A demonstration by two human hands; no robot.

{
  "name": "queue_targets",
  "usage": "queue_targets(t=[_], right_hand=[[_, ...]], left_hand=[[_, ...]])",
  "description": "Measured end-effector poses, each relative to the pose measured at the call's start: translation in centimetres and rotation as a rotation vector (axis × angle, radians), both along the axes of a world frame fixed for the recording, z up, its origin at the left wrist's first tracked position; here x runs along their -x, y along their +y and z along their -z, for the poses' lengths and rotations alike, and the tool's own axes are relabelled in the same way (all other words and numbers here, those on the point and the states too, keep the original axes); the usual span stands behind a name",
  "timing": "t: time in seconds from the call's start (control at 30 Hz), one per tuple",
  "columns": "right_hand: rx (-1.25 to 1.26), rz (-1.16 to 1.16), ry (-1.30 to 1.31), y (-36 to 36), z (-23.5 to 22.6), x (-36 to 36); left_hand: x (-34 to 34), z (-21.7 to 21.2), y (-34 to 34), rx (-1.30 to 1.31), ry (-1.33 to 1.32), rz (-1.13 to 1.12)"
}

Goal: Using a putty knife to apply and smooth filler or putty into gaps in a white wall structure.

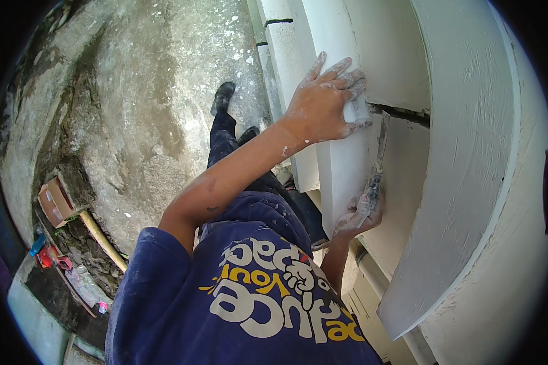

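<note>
My left hand point(332, 100), smeared with white paste, lies across a white moulding point(350, 155) with its fingers spread and its thumb stretched out. It holds nothing. Lower down, my right hand point(368, 220) is closed round the paste-covered handle of a putty knife point(382, 146). The blade points away from me, its tip beside a dark gap point(402, 114) between two pale wall panels. My right palm is partly hidden behind the handle.
A curved white surface with rough streaks point(469, 146) rises on the right. The stained concrete ground point(158, 79) carries white spatters. At the left lie an open cardboard box point(56, 204), a wooden pole point(102, 240) and plastic litter point(88, 283).
</note>
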State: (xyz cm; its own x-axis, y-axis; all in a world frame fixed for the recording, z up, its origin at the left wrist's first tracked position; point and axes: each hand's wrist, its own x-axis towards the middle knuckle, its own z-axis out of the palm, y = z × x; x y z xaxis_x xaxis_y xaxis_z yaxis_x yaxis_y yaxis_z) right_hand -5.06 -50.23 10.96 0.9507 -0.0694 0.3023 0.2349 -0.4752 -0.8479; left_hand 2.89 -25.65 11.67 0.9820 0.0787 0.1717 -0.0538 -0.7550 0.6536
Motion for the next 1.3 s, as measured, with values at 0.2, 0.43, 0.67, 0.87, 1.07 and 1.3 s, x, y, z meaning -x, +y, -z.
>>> queue_targets(t=[0.2, 0.43, 0.67, 0.87, 1.07, 1.3], right_hand=[[-0.180, 0.054, 0.094, 0.3, -0.5, 0.8], [-0.166, 0.063, 0.112, 0.7, -1.5, 1.0], [-0.179, 0.056, 0.074, 1.1, -1.1, 0.7], [-0.197, 0.072, 0.012, 1.5, -1.2, 0.9], [-0.301, 0.025, 0.007, 0.1, 0.1, 0.7], [-0.231, 0.016, 0.085, 1.7, -1.6, 0.6]], left_hand=[[4.8, 1.8, -4.6, 0.092, -0.139, -0.037], [4.9, 2.0, -4.7, 0.031, -0.142, -0.020], [-2.5, 3.0, 1.1, -0.002, -0.325, -0.230], [8.0, 0.7, -7.9, 0.175, -0.035, 0.074], [3.2, 1.1, -3.4, 0.044, -0.057, 0.074], [6.0, 1.6, -5.6, 0.142, -0.106, 0.060]])
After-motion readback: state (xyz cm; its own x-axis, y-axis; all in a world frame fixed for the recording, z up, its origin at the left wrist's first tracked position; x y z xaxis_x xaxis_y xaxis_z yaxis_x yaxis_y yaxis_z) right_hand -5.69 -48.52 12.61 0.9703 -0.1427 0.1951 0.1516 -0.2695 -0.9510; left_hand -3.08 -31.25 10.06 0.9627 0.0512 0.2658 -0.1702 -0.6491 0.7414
